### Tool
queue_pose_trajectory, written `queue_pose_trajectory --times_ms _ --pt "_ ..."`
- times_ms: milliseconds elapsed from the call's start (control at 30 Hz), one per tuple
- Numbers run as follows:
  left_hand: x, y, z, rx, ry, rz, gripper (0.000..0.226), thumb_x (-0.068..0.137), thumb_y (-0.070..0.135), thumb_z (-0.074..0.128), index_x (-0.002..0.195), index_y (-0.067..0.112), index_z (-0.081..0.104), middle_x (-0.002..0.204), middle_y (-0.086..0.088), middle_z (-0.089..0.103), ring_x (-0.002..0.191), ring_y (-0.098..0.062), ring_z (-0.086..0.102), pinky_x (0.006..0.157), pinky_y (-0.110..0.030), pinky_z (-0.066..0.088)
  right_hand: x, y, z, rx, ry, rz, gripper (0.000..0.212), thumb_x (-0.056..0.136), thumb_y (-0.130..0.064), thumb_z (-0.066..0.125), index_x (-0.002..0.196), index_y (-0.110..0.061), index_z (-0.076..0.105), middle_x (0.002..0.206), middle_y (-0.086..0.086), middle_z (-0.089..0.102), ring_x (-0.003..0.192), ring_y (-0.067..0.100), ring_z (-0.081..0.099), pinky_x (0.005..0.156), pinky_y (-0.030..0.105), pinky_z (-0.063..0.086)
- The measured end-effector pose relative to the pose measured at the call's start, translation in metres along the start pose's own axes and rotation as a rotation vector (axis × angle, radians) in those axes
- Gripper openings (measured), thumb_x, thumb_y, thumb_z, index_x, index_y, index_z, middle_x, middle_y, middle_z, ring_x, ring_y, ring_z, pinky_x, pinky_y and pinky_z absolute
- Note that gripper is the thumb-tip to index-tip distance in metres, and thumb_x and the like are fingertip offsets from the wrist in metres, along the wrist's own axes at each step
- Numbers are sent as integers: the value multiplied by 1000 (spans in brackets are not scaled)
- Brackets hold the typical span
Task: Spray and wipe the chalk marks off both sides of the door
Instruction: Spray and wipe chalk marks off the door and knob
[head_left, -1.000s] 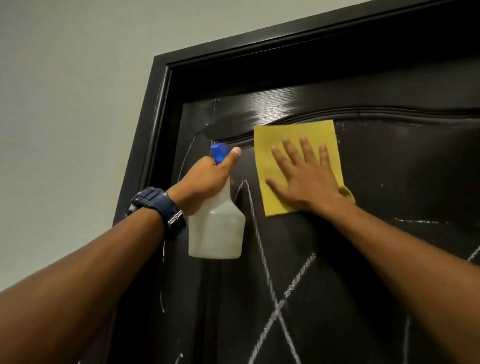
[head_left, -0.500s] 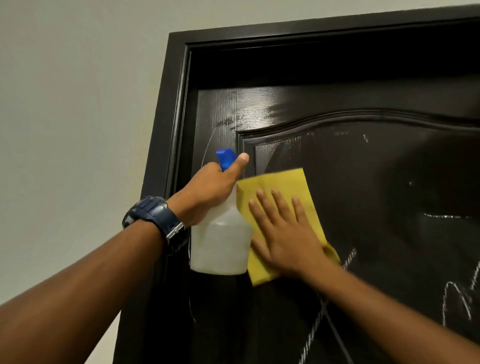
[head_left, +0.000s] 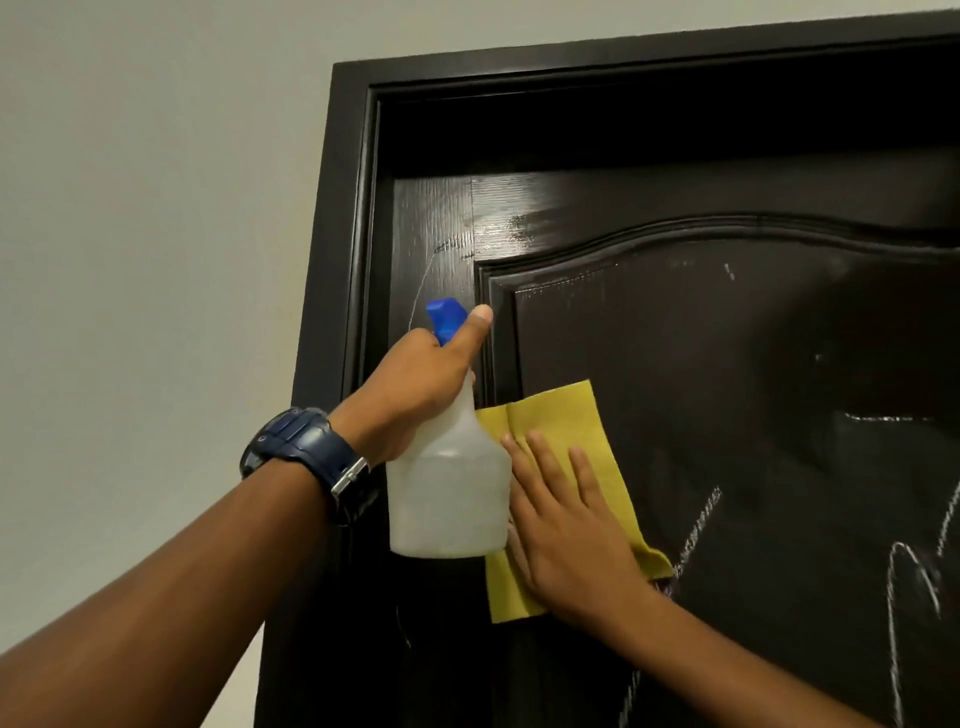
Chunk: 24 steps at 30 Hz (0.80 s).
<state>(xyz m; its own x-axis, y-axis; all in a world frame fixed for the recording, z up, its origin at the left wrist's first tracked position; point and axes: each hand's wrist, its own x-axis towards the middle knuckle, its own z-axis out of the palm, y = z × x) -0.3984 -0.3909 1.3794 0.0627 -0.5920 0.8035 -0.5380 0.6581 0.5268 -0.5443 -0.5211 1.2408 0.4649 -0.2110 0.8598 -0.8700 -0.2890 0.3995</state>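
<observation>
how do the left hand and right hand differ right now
The left hand is curled in a grip round the spray bottle's neck; the right hand lies flat, fingers straight, pressing the yellow cloth on the door. The left wrist wears a blue watch; the right wrist is bare. The left hand sits higher. Both are raised at the door's upper left.

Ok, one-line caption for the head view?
Right hand presses a yellow cloth flat on the dark door; left hand grips a spray bottle.
</observation>
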Motion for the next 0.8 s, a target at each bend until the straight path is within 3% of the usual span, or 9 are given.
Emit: queue_pose_trajectory --times_ms 133,200,300,467,600,700,800 --pt "1 16 -4 25 12 30 57 92 67 45 85 13 59 78 -9 59 65 -19 55 66 -32 46 68 28 -26 -22 -24 23 70 101 -46 7 156 -12 33 165 7 27 153 29 20 120 57 12" --pt "1 22 -2 11 10 35 54 93 65 45 86 13 59 78 -10 56 65 -19 52 62 -30 44 126 49 -44 -4 -13 76 75 95 -48 -3 161 -16 13 169 3 6 156 25 1 122 56 -1" --pt "2 23 2 17 12 40 53 95 62 44 89 11 59 78 -11 53 67 -21 50 60 -28 42 179 69 -63 -27 -28 160 63 106 -45 8 162 -18 -1 169 0 -9 155 24 -12 121 55 -8" --pt "-5 24 6 -17 32 7 54 93 64 45 85 13 58 75 -10 54 67 -22 52 64 -32 44 114 36 -31 -1 54 139 65 107 -46 19 162 -15 2 169 5 -5 154 30 -13 122 58 -4" --pt "-13 26 11 20 35 2 55 93 65 45 84 12 58 75 -9 56 65 -19 53 64 -31 45 13 10 2 20 81 22 65 101 -47 35 158 -15 30 167 6 17 155 33 7 116 59 14" --pt "-12 34 11 59 48 14 54 92 66 45 80 14 56 73 -8 55 66 -20 51 65 -33 44 45 16 0 41 68 104 74 95 -54 46 156 -15 35 165 7 24 153 35 15 115 61 12" --pt "-9 45 9 64 56 45 53 93 65 46 78 15 55 70 -9 50 65 -21 47 64 -33 40 131 45 -33 43 123 197 64 101 -49 28 159 -20 26 168 1 14 154 33 12 119 61 3"
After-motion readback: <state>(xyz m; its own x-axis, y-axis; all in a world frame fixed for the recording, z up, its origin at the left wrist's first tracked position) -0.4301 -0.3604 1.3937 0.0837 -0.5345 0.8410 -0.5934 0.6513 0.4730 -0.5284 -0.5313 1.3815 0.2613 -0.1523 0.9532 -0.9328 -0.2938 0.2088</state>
